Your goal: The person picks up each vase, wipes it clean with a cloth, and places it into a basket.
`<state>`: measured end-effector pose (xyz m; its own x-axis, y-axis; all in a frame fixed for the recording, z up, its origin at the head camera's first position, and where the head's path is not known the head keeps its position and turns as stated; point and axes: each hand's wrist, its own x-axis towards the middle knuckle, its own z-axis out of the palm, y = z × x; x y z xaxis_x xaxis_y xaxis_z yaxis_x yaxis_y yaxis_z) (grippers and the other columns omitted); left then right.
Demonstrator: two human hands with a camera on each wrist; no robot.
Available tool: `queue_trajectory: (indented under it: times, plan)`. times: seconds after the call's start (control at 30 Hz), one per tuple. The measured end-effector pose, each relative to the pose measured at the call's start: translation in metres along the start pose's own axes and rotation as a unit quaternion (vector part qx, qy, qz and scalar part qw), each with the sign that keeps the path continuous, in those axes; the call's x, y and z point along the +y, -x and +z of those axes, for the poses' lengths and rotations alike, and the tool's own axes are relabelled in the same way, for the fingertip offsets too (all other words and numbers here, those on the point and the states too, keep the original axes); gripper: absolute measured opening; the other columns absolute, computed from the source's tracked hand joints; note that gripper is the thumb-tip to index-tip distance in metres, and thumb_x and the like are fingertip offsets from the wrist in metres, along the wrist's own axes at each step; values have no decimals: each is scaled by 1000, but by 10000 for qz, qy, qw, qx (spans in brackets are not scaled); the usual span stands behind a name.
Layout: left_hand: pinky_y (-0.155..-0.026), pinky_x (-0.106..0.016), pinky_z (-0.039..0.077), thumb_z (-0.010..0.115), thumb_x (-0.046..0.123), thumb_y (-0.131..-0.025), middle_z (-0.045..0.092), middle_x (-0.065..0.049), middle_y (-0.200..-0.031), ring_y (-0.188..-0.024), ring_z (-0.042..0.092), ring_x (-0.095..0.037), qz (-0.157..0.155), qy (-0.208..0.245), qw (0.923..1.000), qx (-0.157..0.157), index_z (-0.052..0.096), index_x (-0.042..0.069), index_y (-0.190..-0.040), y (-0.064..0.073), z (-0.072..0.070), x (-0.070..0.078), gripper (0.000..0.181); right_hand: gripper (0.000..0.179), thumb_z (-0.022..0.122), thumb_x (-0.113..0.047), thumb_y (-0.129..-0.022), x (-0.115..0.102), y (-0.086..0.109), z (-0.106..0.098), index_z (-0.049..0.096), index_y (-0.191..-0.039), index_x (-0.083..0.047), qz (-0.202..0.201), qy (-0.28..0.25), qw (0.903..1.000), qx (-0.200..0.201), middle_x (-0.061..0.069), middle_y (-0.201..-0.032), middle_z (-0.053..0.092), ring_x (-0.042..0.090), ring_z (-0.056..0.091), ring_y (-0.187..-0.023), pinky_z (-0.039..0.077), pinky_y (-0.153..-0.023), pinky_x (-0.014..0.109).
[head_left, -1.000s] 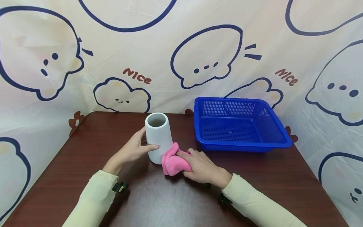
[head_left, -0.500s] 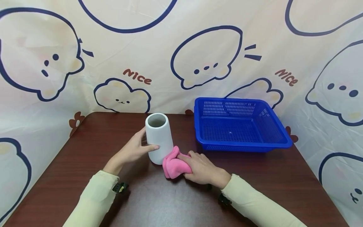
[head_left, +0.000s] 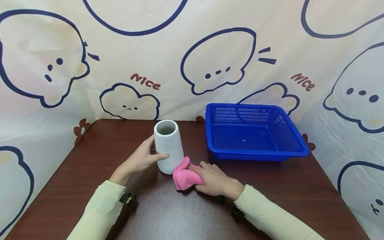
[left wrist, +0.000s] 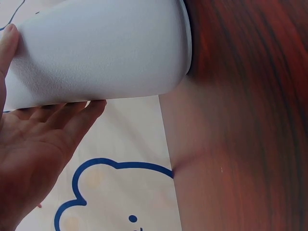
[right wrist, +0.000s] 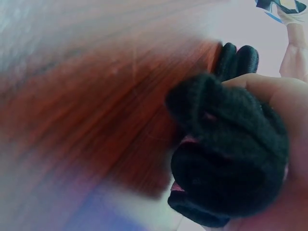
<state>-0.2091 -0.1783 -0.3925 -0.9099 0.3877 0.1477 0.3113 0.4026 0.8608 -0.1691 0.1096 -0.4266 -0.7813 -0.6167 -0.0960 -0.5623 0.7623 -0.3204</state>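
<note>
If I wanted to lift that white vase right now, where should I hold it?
Probably round the upper half, from the left: the white vase stands upright and narrows upward, so a hand should wrap it easily there. The left hand holds that side, thumb across the front, while the right hand has the pink cloth at the lower right.

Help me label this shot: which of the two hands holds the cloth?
The right hand, nearer the blue basket, grips the cloth; the left hand instead holds the white vase.
</note>
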Motion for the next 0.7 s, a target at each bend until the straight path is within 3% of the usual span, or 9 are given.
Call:
queue_trajectory:
  times: [0.7]
  plan:
    - [-106, -58, 50, 81, 19, -87, 57, -15, -140, -129, 58, -38, 77, -4, 10000, 11, 36, 14, -152, -1, 1, -1, 79, 74, 73, -30, -85, 3, 9, -3, 45, -153, -28, -130, 155, 9992, 331, -1, -97, 56, 14, 47, -83, 38, -71, 29]
